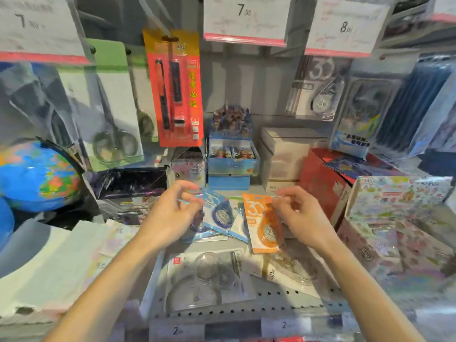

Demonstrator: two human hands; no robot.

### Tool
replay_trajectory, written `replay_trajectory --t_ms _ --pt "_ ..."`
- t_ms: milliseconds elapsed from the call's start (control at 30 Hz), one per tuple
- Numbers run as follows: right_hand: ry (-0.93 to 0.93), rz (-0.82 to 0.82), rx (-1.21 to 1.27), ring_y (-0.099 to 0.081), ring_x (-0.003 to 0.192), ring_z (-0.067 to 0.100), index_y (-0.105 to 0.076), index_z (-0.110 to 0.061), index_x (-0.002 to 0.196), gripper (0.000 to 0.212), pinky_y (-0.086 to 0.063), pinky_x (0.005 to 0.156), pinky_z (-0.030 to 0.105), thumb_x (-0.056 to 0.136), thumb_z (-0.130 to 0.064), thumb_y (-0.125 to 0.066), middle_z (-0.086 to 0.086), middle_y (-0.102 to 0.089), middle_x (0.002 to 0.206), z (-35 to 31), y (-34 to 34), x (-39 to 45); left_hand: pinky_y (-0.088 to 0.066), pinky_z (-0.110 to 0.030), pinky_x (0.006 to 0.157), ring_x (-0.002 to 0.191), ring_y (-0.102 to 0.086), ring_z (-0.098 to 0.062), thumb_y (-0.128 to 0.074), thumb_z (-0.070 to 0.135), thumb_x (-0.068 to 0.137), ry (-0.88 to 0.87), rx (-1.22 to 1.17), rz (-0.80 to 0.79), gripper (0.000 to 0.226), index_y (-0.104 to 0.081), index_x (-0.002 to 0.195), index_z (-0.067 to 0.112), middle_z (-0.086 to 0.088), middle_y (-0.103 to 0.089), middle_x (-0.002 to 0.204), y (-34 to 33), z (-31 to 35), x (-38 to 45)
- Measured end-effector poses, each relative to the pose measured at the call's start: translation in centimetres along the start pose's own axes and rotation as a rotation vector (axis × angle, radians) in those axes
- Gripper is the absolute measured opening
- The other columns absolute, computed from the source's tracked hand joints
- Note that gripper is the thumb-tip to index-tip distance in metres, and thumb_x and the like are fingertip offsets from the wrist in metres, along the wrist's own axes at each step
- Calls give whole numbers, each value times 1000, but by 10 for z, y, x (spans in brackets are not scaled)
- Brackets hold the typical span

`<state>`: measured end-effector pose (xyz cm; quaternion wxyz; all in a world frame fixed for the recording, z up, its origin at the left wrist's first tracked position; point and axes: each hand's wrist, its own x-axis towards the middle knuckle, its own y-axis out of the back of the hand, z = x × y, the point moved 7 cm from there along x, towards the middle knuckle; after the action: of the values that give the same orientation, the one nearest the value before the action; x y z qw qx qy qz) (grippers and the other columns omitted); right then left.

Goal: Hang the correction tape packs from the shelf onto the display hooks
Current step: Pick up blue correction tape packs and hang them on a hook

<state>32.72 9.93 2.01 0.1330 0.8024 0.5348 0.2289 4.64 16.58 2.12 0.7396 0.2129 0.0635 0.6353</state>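
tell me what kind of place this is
Most likely a stationery shop aisle: price cards above hooks, carded scissors hanging for sale, and correction tape packs on a perforated shelf.

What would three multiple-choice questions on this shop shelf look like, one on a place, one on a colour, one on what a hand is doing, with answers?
1. Where is the globe?
A. on the left of the shelf
B. on the right of the shelf
C. hanging from a hook

2. What colour is the pack at the right hand?
A. green
B. orange
C. black

3. What is the left hand doing?
A. lying flat on the shelf
B. holding scissors
C. pinching a blue pack

Answers:
1 A, the globe stands at the left edge of the view, beside the left forearm.
2 B, the card under the right fingers is orange with a white 30.
3 C, the thumb and fingers close on the blue pack's top edge.
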Motion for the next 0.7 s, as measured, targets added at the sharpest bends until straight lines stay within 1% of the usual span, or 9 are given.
replay_trajectory --t_ms 67,167,267,333,433,467,533,600,700 --pt "-19 -51 -139 -69 74 6 -62 -35 106 14 -54 68 19 94 -41 -68 -4 -71 96 14 -18 9 -54 -31 67 61 -67 -8 -69 22 93 26 135 -68 24 -57 113 28 2 -68 94 -9 -5 16" --pt "-48 -120 -296 -62 95 18 -60 -38 119 51 -52 83 31 80 -71 -67 0 -65 123 32 -41 19 -52 -34 83 85 -68 -15 -72 31 91 73 337 -106 36 -54 122 26 7 -65 96 -15 -11 34" --pt "-49 -132 -409 -49 131 18 -51 -31 142 75 -39 108 29 79 -64 -74 -3 -49 140 30 -49 17 -48 -27 69 75 -68 -11 -72 34 91 122 406 -155 48 -49 132 23 10 -66 80 -25 -12 42" --pt "-38 -155 -370 -42 136 17 -46 -29 146 82 -32 109 25 77 -58 -80 -2 -46 141 29 -54 16 -46 -27 67 72 -66 -12 -73 38 90 149 454 -183 57 -48 137 17 10 -65 78 -32 -13 43" --pt "-29 -165 -348 -40 136 16 -45 -28 147 82 -32 110 25 77 -48 -83 -1 -44 140 33 -58 17 -53 -32 74 84 -69 -21 -79 46 82 161 491 -198 55 -55 121 16 2 -68 84 -39 -14 48" --pt "-14 -152 -343 -40 136 16 -45 -28 146 80 -32 110 25 78 -45 -82 -1 -45 141 34 -58 18 -56 -33 74 82 -70 -22 -82 43 80 167 468 -204 43 -57 106 19 1 -69 81 -41 -14 50" --pt "-2 -123 -319 -43 134 16 -48 -28 145 75 -33 106 21 79 -39 -81 -1 -46 141 33 -56 18 -53 -28 60 61 -66 -18 -85 32 79 207 374 -230 32 -55 80 21 0 -67 68 -45 -16 53" --pt "5 -96 -305 -47 130 14 -51 -27 142 69 -31 99 16 80 -33 -80 -3 -50 137 31 -53 19 -39 -21 45 41 -52 -11 -87 24 77 247 292 -256 27 -68 77 6 2 -60 56 -46 -17 53" --pt "8 -42 -305 -53 124 13 -57 -28 137 63 -37 104 20 78 -35 -80 -5 -54 135 28 -45 20 -34 -23 46 39 -46 -10 -90 20 73 289 212 -268 31 -65 85 4 1 -56 55 -46 -22 53"
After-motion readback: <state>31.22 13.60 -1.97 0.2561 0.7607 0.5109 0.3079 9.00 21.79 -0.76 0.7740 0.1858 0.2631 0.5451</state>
